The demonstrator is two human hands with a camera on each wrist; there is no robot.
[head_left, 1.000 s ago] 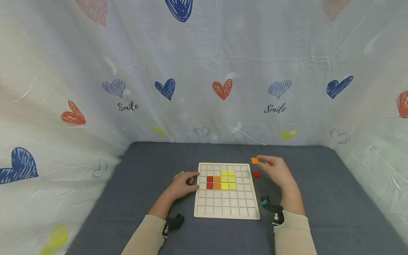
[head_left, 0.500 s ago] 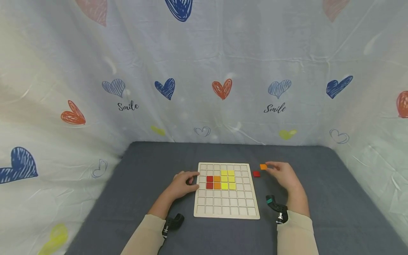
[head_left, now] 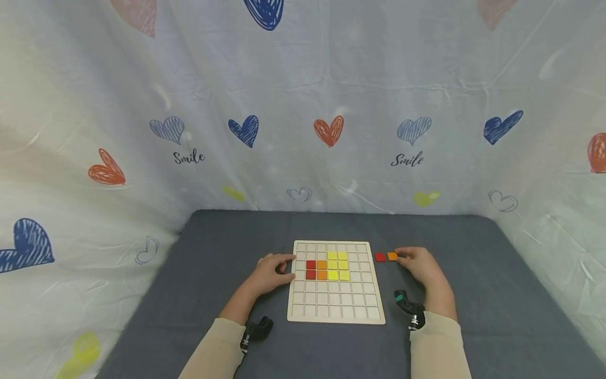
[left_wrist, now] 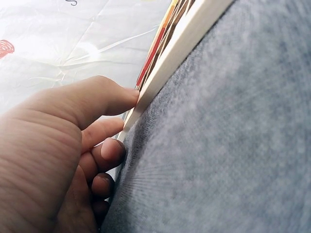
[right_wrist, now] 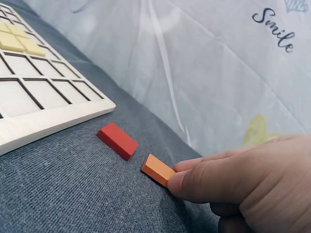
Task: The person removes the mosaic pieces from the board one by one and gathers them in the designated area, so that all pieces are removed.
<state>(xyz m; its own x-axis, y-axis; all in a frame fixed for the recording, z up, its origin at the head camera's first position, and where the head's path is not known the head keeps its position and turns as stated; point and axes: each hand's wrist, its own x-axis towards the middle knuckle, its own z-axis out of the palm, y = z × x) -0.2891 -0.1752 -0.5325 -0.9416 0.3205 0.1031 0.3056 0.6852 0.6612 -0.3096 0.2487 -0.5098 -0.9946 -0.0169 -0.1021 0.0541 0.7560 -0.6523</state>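
Note:
My right hand (head_left: 423, 265) pinches an orange square tile (head_left: 392, 256) between thumb and fingers, low at the dark cloth. In the right wrist view the orange tile (right_wrist: 158, 169) lies close beside a red tile (right_wrist: 118, 140), with a small gap between them. A pale wooden grid board (head_left: 335, 310) lies flat in the middle. Red, orange and several yellow tiles (head_left: 338, 266) sit in its cells. At the board's left edge, the thumb and index finger of my left hand (head_left: 270, 273) touch the rim, spread apart; the other fingers curl loosely beneath, as the left wrist view shows.
Dark grey cloth (head_left: 227, 237) covers the table. A pale curtain (head_left: 284, 95) printed with hearts and "Smile" hangs behind it and along both sides. Each wrist wears a black strapped device, one (head_left: 259, 329) on the left and another (head_left: 408, 305) on the right.
My right hand has carried the orange tile right and then down toward the near side, from behind the red tile to its right side. The left hand and board stay put.

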